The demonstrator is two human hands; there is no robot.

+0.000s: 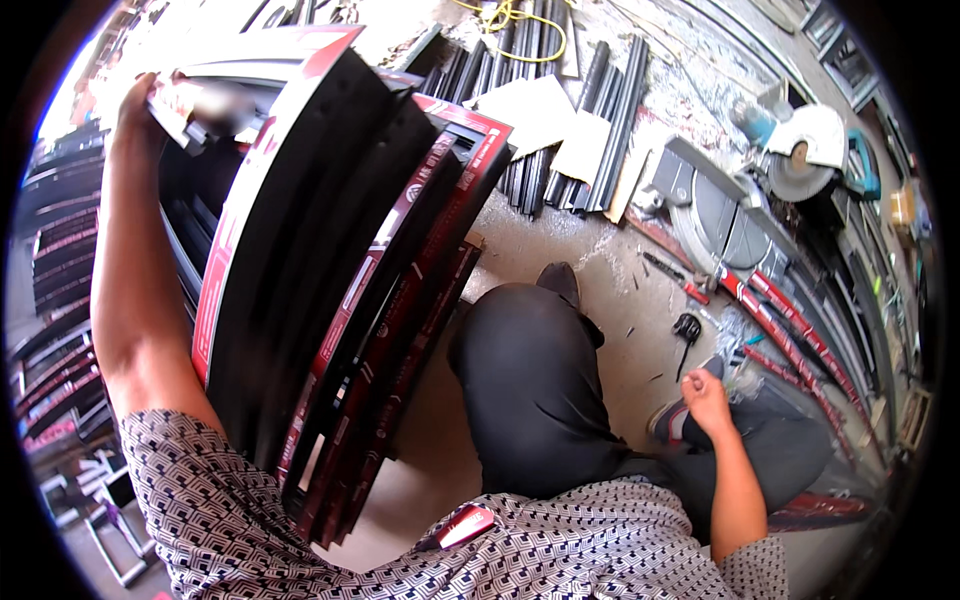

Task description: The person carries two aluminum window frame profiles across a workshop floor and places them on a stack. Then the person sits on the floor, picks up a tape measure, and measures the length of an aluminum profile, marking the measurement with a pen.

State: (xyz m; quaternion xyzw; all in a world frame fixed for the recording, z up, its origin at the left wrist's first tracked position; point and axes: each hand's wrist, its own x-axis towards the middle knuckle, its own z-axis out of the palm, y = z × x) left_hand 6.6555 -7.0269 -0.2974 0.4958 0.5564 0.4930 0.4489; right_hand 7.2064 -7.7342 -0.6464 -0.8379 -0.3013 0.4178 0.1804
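Observation:
My left arm stretches along the outer side of a stack of long black profiles (pixel 290 230) with red-and-white printed film. At its far end my left hand (pixel 140 98) is closed on a pale metal profile (pixel 178 122); glare and blur hide part of the fingers. The stack stands on edge beside my left leg and leans. Over my bent right leg hangs my right hand (pixel 708 402), fingers curled in, with nothing visible in them. A black cord-like item with a round head (pixel 687 328) lies on the floor just beyond that hand.
A mitre saw (pixel 730 215) with a round blade stands at the right. Black profiles (pixel 620 120) and white sheets (pixel 530 112) lie ahead, near a yellow cord (pixel 510 18). Red-wrapped strips (pixel 790 345) lie right of my legs. Racked profiles (pixel 65 260) line the left.

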